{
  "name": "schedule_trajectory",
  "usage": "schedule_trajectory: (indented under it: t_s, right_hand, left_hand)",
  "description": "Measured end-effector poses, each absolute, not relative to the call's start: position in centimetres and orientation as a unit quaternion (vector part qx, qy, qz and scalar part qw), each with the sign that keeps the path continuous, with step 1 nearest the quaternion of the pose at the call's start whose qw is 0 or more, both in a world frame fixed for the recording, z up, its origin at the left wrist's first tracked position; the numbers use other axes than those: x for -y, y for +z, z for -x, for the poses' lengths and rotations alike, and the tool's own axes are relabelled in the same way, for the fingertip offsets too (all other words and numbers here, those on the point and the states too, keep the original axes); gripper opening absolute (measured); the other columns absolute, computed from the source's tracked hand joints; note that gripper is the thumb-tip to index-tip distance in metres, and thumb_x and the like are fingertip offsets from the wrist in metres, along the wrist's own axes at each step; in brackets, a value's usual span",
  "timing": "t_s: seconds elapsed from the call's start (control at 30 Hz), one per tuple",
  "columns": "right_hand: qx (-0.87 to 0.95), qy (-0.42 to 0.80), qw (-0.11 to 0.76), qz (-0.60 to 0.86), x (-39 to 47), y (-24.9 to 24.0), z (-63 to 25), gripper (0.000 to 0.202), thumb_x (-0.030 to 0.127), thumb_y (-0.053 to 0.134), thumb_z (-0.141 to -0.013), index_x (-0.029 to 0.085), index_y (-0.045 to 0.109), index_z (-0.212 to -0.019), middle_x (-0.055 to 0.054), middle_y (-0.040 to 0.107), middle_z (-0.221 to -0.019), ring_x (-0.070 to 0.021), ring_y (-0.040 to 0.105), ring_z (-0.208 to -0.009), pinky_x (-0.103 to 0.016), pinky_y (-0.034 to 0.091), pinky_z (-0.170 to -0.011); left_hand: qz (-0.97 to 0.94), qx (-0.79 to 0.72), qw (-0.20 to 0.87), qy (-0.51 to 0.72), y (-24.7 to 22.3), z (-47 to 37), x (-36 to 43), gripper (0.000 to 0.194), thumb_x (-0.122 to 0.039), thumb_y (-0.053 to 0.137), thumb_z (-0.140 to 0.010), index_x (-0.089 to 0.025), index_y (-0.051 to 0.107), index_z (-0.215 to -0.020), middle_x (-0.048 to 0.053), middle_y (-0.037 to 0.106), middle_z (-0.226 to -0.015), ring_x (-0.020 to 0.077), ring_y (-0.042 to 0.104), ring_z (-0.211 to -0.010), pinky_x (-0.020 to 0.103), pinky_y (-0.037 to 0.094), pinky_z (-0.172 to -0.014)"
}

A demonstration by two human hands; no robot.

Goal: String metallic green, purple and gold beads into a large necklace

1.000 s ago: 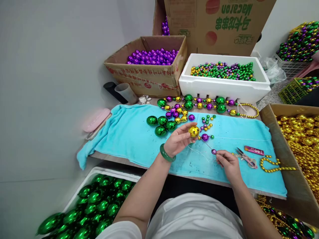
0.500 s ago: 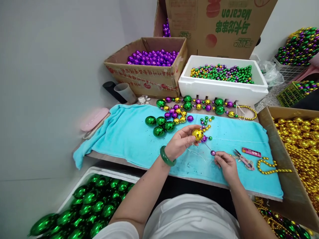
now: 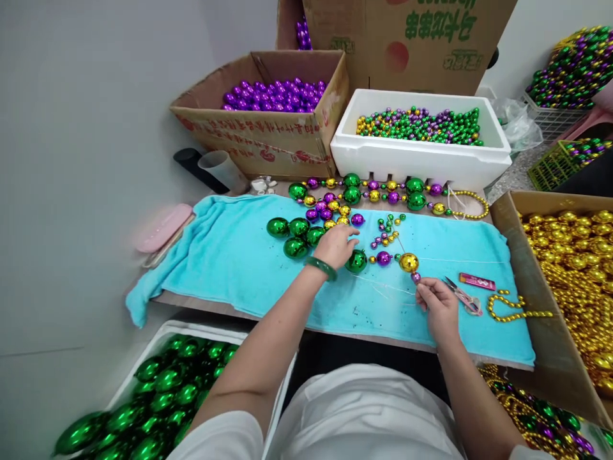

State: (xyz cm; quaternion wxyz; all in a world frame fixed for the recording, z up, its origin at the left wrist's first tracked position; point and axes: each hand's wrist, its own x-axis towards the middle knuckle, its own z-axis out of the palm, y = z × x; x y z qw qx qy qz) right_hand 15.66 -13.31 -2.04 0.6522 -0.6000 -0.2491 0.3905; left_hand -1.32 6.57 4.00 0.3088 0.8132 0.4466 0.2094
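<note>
At right, the right grip (image 3: pixel 440 310) pinched a purple bead (image 3: pixel 416 278), seemingly mid-threading; the spread, empty-looking left grip (image 3: pixel 334 247) likely needed another.

Beads (image 3: pixel 384 258) on towel (image 3: pixel 249 268), boxes (image 3: pixel 268 137) behind

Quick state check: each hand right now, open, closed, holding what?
Left hand: open, fingers parted near the gold beads, nothing seen held.
Right hand: closed, pinching at the small purple bead.
</note>
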Motion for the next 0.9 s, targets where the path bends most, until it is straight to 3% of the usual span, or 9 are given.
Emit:
schedule_trajectory:
  t_s: [0.13, 0.33, 0.57, 0.67, 0.73, 0.83, 0.9]
  right_hand:
    - [0.228, 0.398, 0.655, 0.601, 13.3, -2.5, -15.5, 0.021, 0.035, 0.069, -0.074, 0.016, 0.065, -0.082, 0.002, 0.056, -0.058, -0.0089, 0.046, -0.05, -0.021, 0.034, -0.044]
    - [0.211, 0.395, 0.655, 0.609, 13.2, -2.8, -14.9, 0.023, 0.037, 0.069, -0.074, 0.016, 0.064, -0.082, 0.001, 0.056, -0.059, -0.0096, 0.048, -0.051, -0.021, 0.035, -0.045]
    - [0.203, 0.4, 0.655, 0.607, 12.9, -2.8, -14.9, 0.023, 0.038, 0.068, -0.074, 0.017, 0.065, -0.082, 0.001, 0.056, -0.058, -0.0102, 0.049, -0.051, -0.021, 0.036, -0.044]
    - [0.214, 0.39, 0.652, 0.614, 13.0, -2.5, -15.0, 0.022, 0.037, 0.068, -0.074, 0.017, 0.065, -0.081, 0.001, 0.056, -0.057, -0.0103, 0.049, -0.051, -0.022, 0.036, -0.045]
    - [0.23, 0.378, 0.646, 0.622, 13.2, -2.1, -15.0, 0.02, 0.036, 0.067, -0.075, 0.017, 0.067, -0.079, 0.002, 0.056, -0.057, -0.0105, 0.048, -0.051, -0.022, 0.036, -0.045]
    - [0.255, 0.366, 0.636, 0.629, 13.6, -1.3, -14.6, 0.017, 0.034, 0.067, -0.075, 0.017, 0.068, -0.078, 0.002, 0.055, -0.055, -0.0106, 0.048, -0.05, -0.023, 0.038, -0.046]
    - [0.269, 0.361, 0.632, 0.631, 13.8, -0.8, -14.3, 0.015, 0.033, 0.067, -0.074, 0.018, 0.069, -0.077, 0.001, 0.056, -0.055, -0.0109, 0.048, -0.05, -0.024, 0.039, -0.047]
  left_hand:
    - [-0.83, -0.451, 0.298, 0.136, 2.9, -0.4, -8.5, 0.016, -0.016, 0.062, -0.075, -0.017, 0.073, -0.086, 0.011, 0.067, -0.091, 0.0271, 0.059, -0.093, 0.041, 0.04, -0.094]
    - [-0.846, -0.441, 0.28, 0.104, 1.3, -5.8, -11.3, 0.027, -0.014, 0.055, -0.079, -0.018, 0.072, -0.1, 0.013, 0.069, -0.103, 0.0278, 0.058, -0.103, 0.039, 0.039, -0.098]
    - [-0.836, -0.448, 0.305, 0.082, 0.9, -9.3, -13.6, 0.009, -0.011, 0.067, -0.067, -0.015, 0.074, -0.072, 0.014, 0.07, -0.084, 0.0281, 0.062, -0.096, 0.038, 0.044, -0.092]
    - [-0.831, -0.446, 0.31, 0.12, 2.0, -8.5, -13.0, 0.014, -0.012, 0.065, -0.07, -0.016, 0.074, -0.081, 0.013, 0.07, -0.093, 0.0264, 0.06, -0.101, 0.037, 0.043, -0.095]
    - [-0.787, -0.442, 0.389, 0.187, 3.1, -6.8, -11.9, 0.02, -0.017, 0.061, -0.076, -0.016, 0.073, -0.093, 0.01, 0.069, -0.097, 0.0228, 0.061, -0.097, 0.035, 0.047, -0.09]
    - [-0.585, -0.394, 0.648, 0.288, 4.8, -3.4, -9.5, 0.023, -0.023, 0.059, -0.081, -0.015, 0.069, -0.102, 0.008, 0.069, -0.092, 0.0152, 0.063, -0.079, 0.028, 0.051, -0.073]
    - [-0.447, -0.348, 0.763, 0.311, 5.7, -1.2, -7.8, 0.022, -0.022, 0.06, -0.082, -0.014, 0.068, -0.101, 0.007, 0.068, -0.088, 0.0118, 0.063, -0.073, 0.023, 0.05, -0.066]
